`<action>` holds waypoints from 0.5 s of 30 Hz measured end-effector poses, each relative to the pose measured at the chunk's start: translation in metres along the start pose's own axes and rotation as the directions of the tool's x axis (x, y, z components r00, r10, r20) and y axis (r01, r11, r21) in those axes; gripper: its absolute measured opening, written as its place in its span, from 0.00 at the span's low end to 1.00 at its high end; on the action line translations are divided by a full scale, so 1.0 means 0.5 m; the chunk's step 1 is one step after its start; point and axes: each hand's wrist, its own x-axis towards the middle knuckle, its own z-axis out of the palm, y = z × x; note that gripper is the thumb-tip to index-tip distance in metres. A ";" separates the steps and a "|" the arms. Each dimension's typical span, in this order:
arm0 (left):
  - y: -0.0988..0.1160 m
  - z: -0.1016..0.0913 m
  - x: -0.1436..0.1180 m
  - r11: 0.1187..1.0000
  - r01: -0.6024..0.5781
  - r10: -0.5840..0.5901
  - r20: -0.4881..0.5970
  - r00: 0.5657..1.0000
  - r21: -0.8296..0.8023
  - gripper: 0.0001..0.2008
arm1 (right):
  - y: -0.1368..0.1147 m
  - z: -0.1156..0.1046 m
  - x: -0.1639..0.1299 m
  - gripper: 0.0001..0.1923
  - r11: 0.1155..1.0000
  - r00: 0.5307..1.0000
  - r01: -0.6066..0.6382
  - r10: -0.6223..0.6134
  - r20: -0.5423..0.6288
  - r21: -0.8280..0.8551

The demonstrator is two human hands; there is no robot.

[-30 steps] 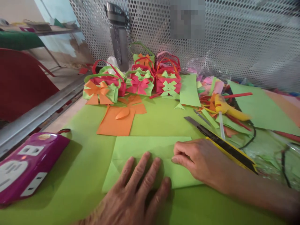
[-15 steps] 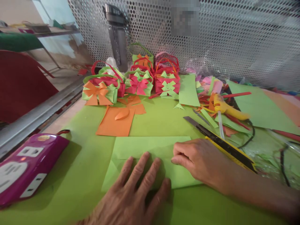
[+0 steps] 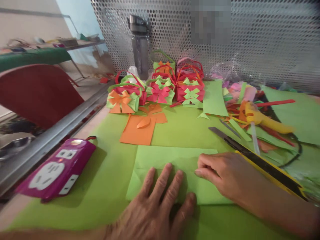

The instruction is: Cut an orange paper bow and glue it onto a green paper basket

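Head camera, looking down at the near edge of the table: a folded sheet of light green paper (image 3: 165, 160) lies flat on a larger green sheet (image 3: 105, 186) that covers the table, and both of the person's hands rest on it. The left hand (image 3: 155, 206) is spread open, palm down, its fingers (image 3: 165, 176) pressing the lower middle of the paper and grasping nothing. The right hand (image 3: 225, 176) lies loosely curled on the paper's right part, index fingertip and thumb brought together on the surface; whether they pinch a fold cannot be told.

Just beside the right hand, a black and yellow ruler (image 3: 265, 165) runs diagonally toward the right edge of the table. Beyond it, a yellow glue gun (image 3: 262, 118) sits among strips and scraps of red, orange and green paper (image 3: 237, 110). An orange paper cut-out (image 3: 141, 128) lies past the far edge of the folded sheet. Farther back, a cluster of small paper baskets (image 3: 160, 90) with bows stands against a perforated metal screen (image 3: 262, 43), next to a grey bottle (image 3: 140, 46). A purple power strip (image 3: 56, 170) rests at the left edge of the table, near a metal rail (image 3: 50, 140), with a red chair (image 3: 37, 93) beyond.
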 end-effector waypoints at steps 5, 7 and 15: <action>0.005 -0.009 0.003 0.999 0.041 -0.039 0.050 0.998 -0.032 0.20 | 0.019 0.024 -0.003 0.11 0.995 0.989 0.097 -0.100 -0.108 -0.033; 0.006 -0.010 0.004 0.999 0.035 -0.034 0.049 0.998 -0.017 0.19 | 0.023 0.028 -0.004 0.13 0.991 0.985 0.121 -0.126 -0.122 -0.049; 0.008 -0.004 0.005 0.999 0.036 -0.036 0.022 0.999 -0.008 0.20 | 0.025 0.028 -0.004 0.13 0.987 0.975 0.149 -0.156 -0.162 -0.053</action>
